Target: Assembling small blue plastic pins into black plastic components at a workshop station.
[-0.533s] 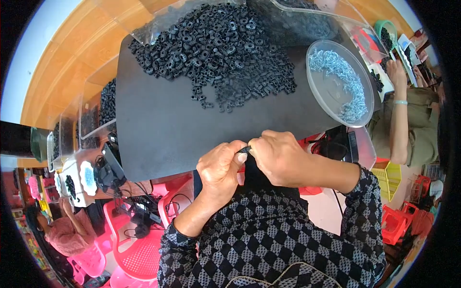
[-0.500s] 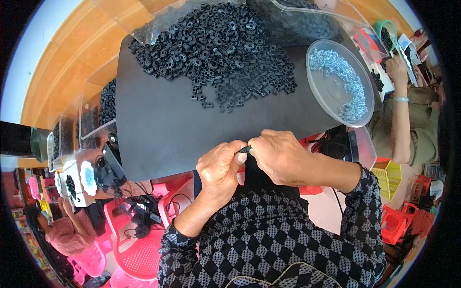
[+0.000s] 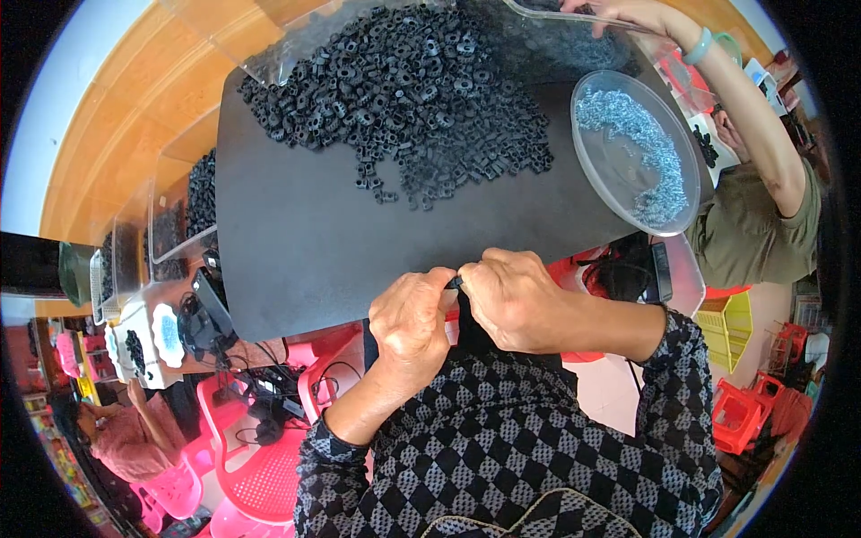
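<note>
Just off the near edge of the dark tabletop (image 3: 296, 242), my two hands meet at a small black plastic part (image 3: 456, 282). My left hand (image 3: 408, 318) pinches it from the left, thumb and forefinger pressed together. From the right, my right hand (image 3: 513, 300) grips the same part with curled fingers, covering most of it. A heap of black plastic parts (image 3: 395, 90) lies beyond my hands, with smaller black pieces (image 3: 466, 161) spread on its near side. To the right stands a round clear plastic dish (image 3: 619, 184) with many tiny shiny bluish pieces (image 3: 664, 157), perhaps springs.
A co-worker's arm (image 3: 762, 117) with a pale bracelet reaches over the far right corner into a clear bin (image 3: 574, 22). Another person (image 3: 134, 435) sits at far left. A pink chair (image 3: 260, 484) and cables stand left of me; a yellow crate (image 3: 725, 327) is right.
My hands have drawn slightly closer round the black part, which shows less now. The co-worker at right has swung an arm up and over the far bin.
</note>
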Action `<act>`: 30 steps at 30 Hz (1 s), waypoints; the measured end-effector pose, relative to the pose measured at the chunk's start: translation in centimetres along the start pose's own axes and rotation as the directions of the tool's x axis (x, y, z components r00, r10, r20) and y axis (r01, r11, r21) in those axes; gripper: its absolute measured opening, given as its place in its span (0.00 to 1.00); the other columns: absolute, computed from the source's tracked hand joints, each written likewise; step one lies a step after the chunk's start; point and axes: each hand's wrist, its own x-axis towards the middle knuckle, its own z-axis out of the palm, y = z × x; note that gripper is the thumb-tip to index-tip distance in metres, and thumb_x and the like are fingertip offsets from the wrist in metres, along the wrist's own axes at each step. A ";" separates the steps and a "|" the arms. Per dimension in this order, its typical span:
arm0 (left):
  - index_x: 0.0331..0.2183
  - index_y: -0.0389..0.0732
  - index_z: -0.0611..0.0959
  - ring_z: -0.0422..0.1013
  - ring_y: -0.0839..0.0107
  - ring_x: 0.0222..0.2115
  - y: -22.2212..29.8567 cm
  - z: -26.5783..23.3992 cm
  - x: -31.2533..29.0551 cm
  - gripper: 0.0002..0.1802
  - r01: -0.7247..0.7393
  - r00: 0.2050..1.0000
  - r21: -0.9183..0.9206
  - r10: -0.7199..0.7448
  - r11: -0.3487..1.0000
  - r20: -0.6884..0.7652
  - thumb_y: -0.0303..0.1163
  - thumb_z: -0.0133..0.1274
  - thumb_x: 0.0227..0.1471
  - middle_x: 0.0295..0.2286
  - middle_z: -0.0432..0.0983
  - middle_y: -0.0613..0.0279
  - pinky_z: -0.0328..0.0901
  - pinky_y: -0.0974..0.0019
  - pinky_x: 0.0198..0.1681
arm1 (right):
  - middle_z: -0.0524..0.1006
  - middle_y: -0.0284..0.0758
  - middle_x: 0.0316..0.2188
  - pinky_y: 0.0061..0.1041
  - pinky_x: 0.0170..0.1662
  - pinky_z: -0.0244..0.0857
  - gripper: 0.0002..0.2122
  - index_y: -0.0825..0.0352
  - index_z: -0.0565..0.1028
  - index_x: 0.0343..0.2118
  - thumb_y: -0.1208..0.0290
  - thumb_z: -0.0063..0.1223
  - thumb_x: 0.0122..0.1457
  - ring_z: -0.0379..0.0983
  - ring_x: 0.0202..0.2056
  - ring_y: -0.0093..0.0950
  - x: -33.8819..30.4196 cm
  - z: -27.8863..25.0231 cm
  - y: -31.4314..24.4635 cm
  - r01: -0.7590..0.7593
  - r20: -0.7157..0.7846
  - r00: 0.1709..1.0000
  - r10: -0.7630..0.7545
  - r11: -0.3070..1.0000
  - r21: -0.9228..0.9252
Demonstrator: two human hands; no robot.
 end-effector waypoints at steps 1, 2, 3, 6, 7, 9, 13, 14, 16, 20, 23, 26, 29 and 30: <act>0.29 0.33 0.77 0.69 0.60 0.17 -0.1 0.1 -0.1 0.16 -0.001 1.000 -0.002 0.001 1.000 0.000 0.12 0.52 0.31 0.17 0.69 0.55 0.63 0.63 0.20 | 0.69 0.42 0.16 0.38 0.21 0.62 0.08 0.69 0.63 0.22 0.79 0.52 0.41 0.68 0.21 0.40 0.0 0.0 0.1 -0.002 0.000 1.000 0.002 1.000 -0.002; 0.29 0.33 0.77 0.69 0.59 0.17 -0.2 0.1 -0.1 0.15 0.024 0.999 0.006 -0.024 1.000 0.041 0.12 0.53 0.31 0.17 0.69 0.54 0.63 0.63 0.20 | 0.70 0.42 0.16 0.39 0.22 0.62 0.07 0.69 0.64 0.22 0.78 0.52 0.42 0.69 0.22 0.40 -0.1 -0.1 0.1 -0.028 0.038 0.999 0.028 1.000 0.000; 0.29 0.32 0.77 0.69 0.58 0.17 -0.3 0.1 -0.2 0.15 0.048 0.995 0.015 -0.049 0.999 0.082 0.12 0.53 0.31 0.17 0.69 0.53 0.63 0.63 0.20 | 0.70 0.42 0.17 0.39 0.23 0.62 0.07 0.69 0.64 0.22 0.77 0.51 0.43 0.69 0.22 0.40 -0.1 -0.2 0.2 -0.055 0.076 0.996 0.055 0.998 0.001; 0.30 0.30 0.77 0.70 0.65 0.18 -0.6 0.3 -0.6 0.11 0.219 0.972 -0.094 -0.208 0.971 0.113 0.14 0.55 0.37 0.19 0.72 0.56 0.64 0.67 0.21 | 0.71 0.42 0.18 0.39 0.25 0.63 0.08 0.70 0.64 0.23 0.75 0.51 0.45 0.70 0.25 0.41 0.4 -0.6 0.5 -0.092 0.152 0.984 0.095 0.995 -0.029; 0.30 0.30 0.77 0.70 0.65 0.18 -0.3 0.2 -0.4 0.11 0.216 0.972 -0.091 -0.206 0.972 0.110 0.14 0.55 0.37 0.19 0.72 0.56 0.64 0.67 0.21 | 0.71 0.42 0.18 0.39 0.25 0.63 0.08 0.70 0.64 0.23 0.75 0.51 0.45 0.70 0.25 0.41 0.8 -1.1 0.6 -0.088 0.149 0.985 0.091 0.996 -0.029; 0.32 0.30 0.78 0.71 0.75 0.20 0.7 -0.2 0.4 0.07 0.647 0.744 -0.464 -0.633 0.605 0.213 0.19 0.55 0.46 0.23 0.76 0.61 0.65 0.73 0.23 | 0.72 0.43 0.19 0.39 0.26 0.63 0.09 0.72 0.65 0.27 0.74 0.50 0.46 0.70 0.26 0.41 1.7 -2.2 0.3 -0.117 0.171 0.977 0.128 0.990 -0.073; 0.34 0.30 0.79 0.72 0.77 0.23 0.3 -0.6 1.2 0.08 0.663 0.678 -0.651 -0.665 0.370 0.313 0.25 0.54 0.51 0.26 0.77 0.59 0.67 0.76 0.26 | 0.72 0.43 0.20 0.38 0.27 0.63 0.16 0.78 0.66 0.35 0.71 0.52 0.47 0.68 0.25 0.40 2.1 -2.9 0.2 -0.120 0.074 0.989 0.125 0.990 -0.068; 0.34 0.28 0.78 0.72 0.75 0.24 0.3 -0.5 1.3 0.10 0.628 0.706 -0.688 -0.639 0.365 0.306 0.26 0.55 0.50 0.26 0.78 0.56 0.68 0.75 0.27 | 0.72 0.43 0.20 0.38 0.27 0.63 0.16 0.78 0.66 0.35 0.71 0.52 0.47 0.68 0.25 0.40 2.3 -2.8 0.2 -0.118 0.073 0.990 0.123 0.991 -0.068; 0.33 0.28 0.78 0.73 0.74 0.24 0.9 -0.7 2.0 0.10 0.619 0.697 -0.717 -0.644 0.320 0.314 0.26 0.55 0.50 0.27 0.78 0.55 0.68 0.74 0.28 | 0.71 0.42 0.21 0.36 0.28 0.63 0.18 0.78 0.66 0.35 0.69 0.55 0.46 0.68 0.27 0.39 2.7 -2.5 0.1 0.015 -0.030 0.999 -0.019 0.991 -0.130; 0.34 0.29 0.79 0.73 0.73 0.25 1.1 -0.6 2.3 0.10 0.600 0.695 -0.750 -0.646 0.278 0.316 0.26 0.55 0.50 0.26 0.77 0.56 0.68 0.73 0.29 | 0.69 0.39 0.19 0.33 0.27 0.61 0.17 0.73 0.67 0.28 0.68 0.60 0.40 0.66 0.25 0.36 2.9 -1.9 0.5 0.078 -0.057 0.994 -0.098 0.953 -0.293; 0.35 0.28 0.79 0.72 0.75 0.26 0.8 -0.7 1.8 0.11 0.605 0.698 -0.738 -0.645 0.298 0.312 0.28 0.54 0.52 0.27 0.77 0.58 0.67 0.74 0.31 | 0.68 0.38 0.17 0.32 0.26 0.61 0.14 0.71 0.67 0.24 0.68 0.59 0.37 0.65 0.24 0.34 2.9 -2.1 0.5 0.090 -0.099 0.987 -0.124 0.951 -0.296; 0.37 0.28 0.79 0.70 0.78 0.26 0.7 -0.9 1.7 0.13 0.641 0.730 -0.608 -0.616 0.468 0.296 0.29 0.52 0.54 0.26 0.76 0.61 0.66 0.75 0.31 | 0.67 0.37 0.15 0.31 0.24 0.60 0.13 0.70 0.67 0.21 0.69 0.58 0.36 0.64 0.22 0.33 2.8 -2.1 0.8 0.098 -0.123 0.982 -0.143 0.944 -0.317; 0.36 0.28 0.79 0.69 0.79 0.25 0.6 -0.7 1.0 0.14 0.635 0.745 -0.606 -0.588 0.479 0.316 0.31 0.51 0.55 0.25 0.75 0.63 0.65 0.75 0.30 | 0.66 0.36 0.14 0.30 0.23 0.60 0.12 0.68 0.66 0.19 0.69 0.57 0.36 0.63 0.20 0.32 2.7 -1.8 0.9 0.105 -0.121 0.982 -0.145 0.952 -0.289; 0.35 0.28 0.79 0.68 0.80 0.25 1.0 -0.6 1.2 0.13 0.597 0.767 -0.641 -0.576 0.482 0.282 0.30 0.51 0.55 0.24 0.74 0.65 0.64 0.76 0.30 | 0.66 0.36 0.14 0.30 0.23 0.60 0.12 0.68 0.66 0.19 0.69 0.57 0.36 0.63 0.20 0.32 2.7 -1.8 1.0 0.105 -0.120 0.982 -0.145 0.952 -0.289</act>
